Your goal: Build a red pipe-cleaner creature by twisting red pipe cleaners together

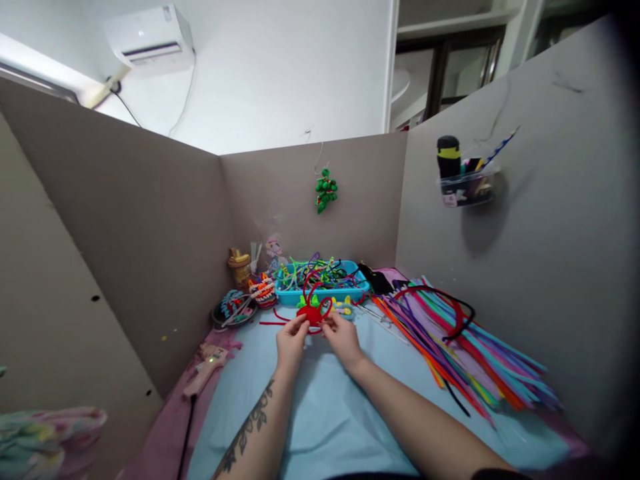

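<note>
Between my hands, above the blue cloth (320, 407), is a red pipe-cleaner piece (310, 315) with a rounded body and several loops and strands sticking up and out. My left hand (293, 340) pinches its lower left side between thumb and fingers. On the other side, my right hand (341, 339) is closed on its right edge, near a small red loop. Fingertips hide part of the lower edge. Just behind it lie small green and yellow fuzzy pieces (343, 307). A loose red pipe cleaner (273, 323) lies to the left.
A blue basket (323, 295) of tangled pipe cleaners stands at the back. Long pipe cleaners (465, 347) spread across the right, beside scissors (383, 319). At left are a glue gun (206, 370) with a cord and a dark bowl (234, 310). Grey partitions (310, 227) enclose the table.
</note>
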A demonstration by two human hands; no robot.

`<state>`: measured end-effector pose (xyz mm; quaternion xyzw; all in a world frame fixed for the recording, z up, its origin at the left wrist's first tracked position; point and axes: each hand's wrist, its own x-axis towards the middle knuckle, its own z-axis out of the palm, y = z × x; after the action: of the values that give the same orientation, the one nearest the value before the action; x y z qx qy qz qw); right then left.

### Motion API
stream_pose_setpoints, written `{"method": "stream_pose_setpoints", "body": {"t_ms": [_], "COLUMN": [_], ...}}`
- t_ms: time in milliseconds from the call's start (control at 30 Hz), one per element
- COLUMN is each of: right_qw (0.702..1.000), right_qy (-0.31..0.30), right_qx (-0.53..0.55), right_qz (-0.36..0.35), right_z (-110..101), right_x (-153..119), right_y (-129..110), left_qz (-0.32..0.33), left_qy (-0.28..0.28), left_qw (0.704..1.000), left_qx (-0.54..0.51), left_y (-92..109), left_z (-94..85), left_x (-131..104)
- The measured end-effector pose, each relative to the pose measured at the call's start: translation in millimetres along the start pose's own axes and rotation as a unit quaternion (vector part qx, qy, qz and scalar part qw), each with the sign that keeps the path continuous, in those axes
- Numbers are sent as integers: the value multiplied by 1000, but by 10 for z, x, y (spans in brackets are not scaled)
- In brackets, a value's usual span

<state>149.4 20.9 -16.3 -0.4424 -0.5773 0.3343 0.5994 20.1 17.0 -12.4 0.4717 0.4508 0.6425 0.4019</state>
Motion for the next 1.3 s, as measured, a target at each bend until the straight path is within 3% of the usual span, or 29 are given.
{"method": "stream_pose_setpoints", "body": {"t_ms": [167, 267, 333, 433, 533, 633, 700, 767, 800, 867, 933, 1033, 1167, 1300], "right_qw": [990, 984, 988, 984, 946, 910, 908, 933, 951, 986, 999, 989, 970, 963], "right_qy": [-5, -37, -73, -156, -253, -317, -275, -147, -85, -22, 4, 15, -11, -8], "right_qx": [-89, -96, -57, 77, 202, 262, 309, 314, 282, 156, 25, -93, -161, -194], "right_qz": [-111, -143, -124, -38, 32, 54, 70, 93, 90, 48, -27, -111, -181, -186], "right_z": [-35, 8, 58, 111, 91, 21, -26, -62, -76, -93, -91, -53, 2, -5], "right_x": [-85, -161, -215, -286, -314, -258, -171, -65, -14, 62, 94, 67, 0, -12], "right_y": [-131, -217, -284, -411, -531, -556, -499, -400, -344, -240, -166, -129, -158, -178], "left_qz": [-7, -14, -14, -19, -17, -13, -20, -27, -28, -36, -36, -16, 2, -5], "left_qy": [20, 25, 23, 21, 34, 53, 57, 62, 65, 74, 68, 38, -2, -25], "left_qw": [1000, 999, 999, 998, 998, 997, 997, 996, 995, 994, 995, 997, 998, 999], "left_qx": [-15, -25, -38, -59, -57, -55, -56, -60, -65, -68, -68, -67, -59, -38], "left_y": [47, 57, 50, 23, -12, -29, -27, -16, -8, 13, 41, 82, 104, 89], "left_z": [-7, -9, -12, -25, -49, -66, -65, -53, -45, -26, -8, 10, 24, 35], "left_x": [-6, -3, 3, 26, 60, 79, 78, 72, 69, 62, 50, 19, -23, -41]}}
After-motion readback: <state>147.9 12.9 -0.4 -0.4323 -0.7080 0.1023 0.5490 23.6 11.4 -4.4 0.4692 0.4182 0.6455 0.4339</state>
